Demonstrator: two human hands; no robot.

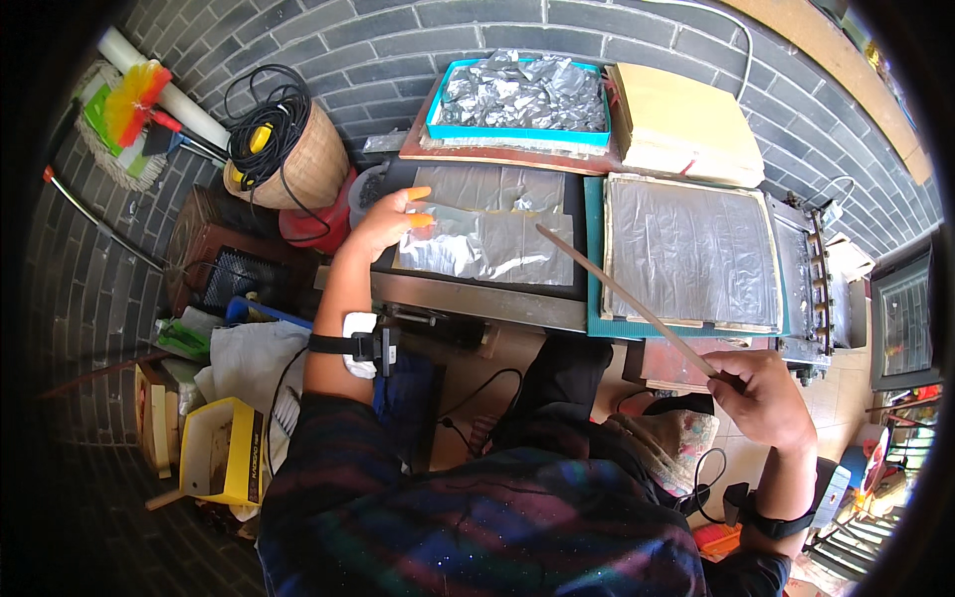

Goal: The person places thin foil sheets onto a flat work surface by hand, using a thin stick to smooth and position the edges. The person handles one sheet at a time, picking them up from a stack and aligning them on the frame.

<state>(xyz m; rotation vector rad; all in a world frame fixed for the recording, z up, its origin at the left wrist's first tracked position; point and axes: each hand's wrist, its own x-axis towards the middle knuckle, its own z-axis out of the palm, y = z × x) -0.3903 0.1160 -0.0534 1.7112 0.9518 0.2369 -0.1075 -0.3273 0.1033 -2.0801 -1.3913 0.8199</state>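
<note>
My left hand (384, 224) rests at the left edge of a silvery foil sheet (515, 246) with its fingers apart. Orange finger cots (420, 220) cover two of its fingers. That sheet overlaps a duller foil sheet (477, 183) behind it, both on a black work surface (579, 261). My right hand (765, 399) grips one end of a thin wooden stick (634, 304). The stick slants up and left, its far tip over the right part of the silvery sheet. To the right, a stack of foil-topped sheets (690, 250) lies on a green mat (595, 298).
Behind stands a turquoise tray (515, 136) of crumpled foil (522, 93), beside a stack of tan paper (683, 119). At left are a woven basket (317, 160) of coiled black cable (268, 134), a red bucket (332, 224) and a yellow box (239, 425). Metal equipment (809, 283) stands at right.
</note>
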